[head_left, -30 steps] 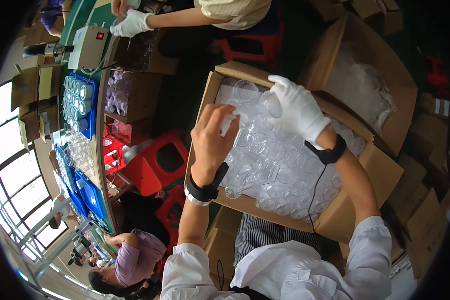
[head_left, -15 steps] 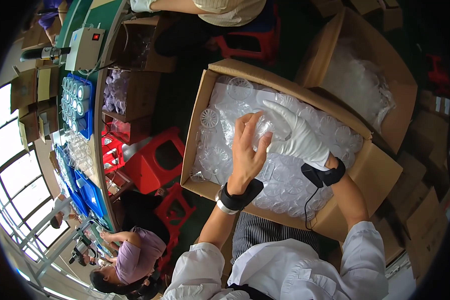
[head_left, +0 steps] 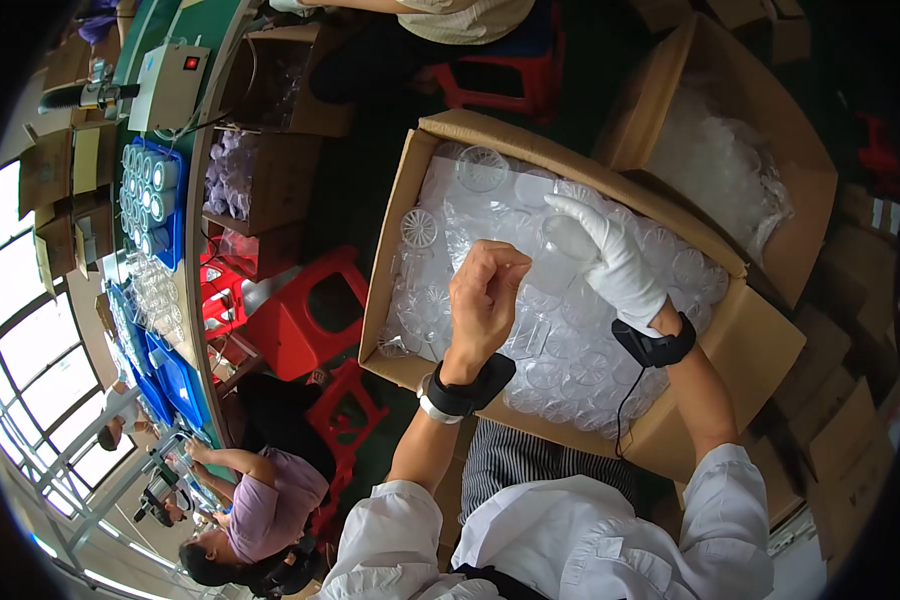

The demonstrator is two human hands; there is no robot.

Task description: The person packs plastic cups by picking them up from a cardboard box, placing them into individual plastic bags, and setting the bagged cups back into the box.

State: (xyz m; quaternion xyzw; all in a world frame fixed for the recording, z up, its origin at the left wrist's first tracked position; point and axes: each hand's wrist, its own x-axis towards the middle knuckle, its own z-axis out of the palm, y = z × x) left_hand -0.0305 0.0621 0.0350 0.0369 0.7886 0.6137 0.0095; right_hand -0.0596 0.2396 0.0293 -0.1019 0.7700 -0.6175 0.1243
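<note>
My right hand (head_left: 615, 260), in a white glove, holds a clear, round plastic cup (head_left: 567, 238) between thumb and fingers. My bare left hand (head_left: 485, 298) is beside it on the left, thumb and fingers pinched together. Something see-through may be between the fingertips, but I cannot make it out. Both hands are above an open cardboard box (head_left: 398, 250) packed with clear plastic pieces. Among these are a spoked round piece (head_left: 418, 228) and a round clear piece (head_left: 481, 169) near the far left corner. Clear plastic film (head_left: 460, 215) covers part of them.
Another carton (head_left: 810, 200) at the far right holds clear plastic bags (head_left: 715, 170). Red stools (head_left: 305, 320) stand left of my box. Along the left runs a workbench (head_left: 202, 190) with blue trays (head_left: 180, 385) and a white device (head_left: 170, 88). Co-workers sit at the lower left and top.
My left hand has drawn back from the cup, its spread fingers closing into a pinch. My right hand has shifted slightly right, and the cup shows more plainly in it.
</note>
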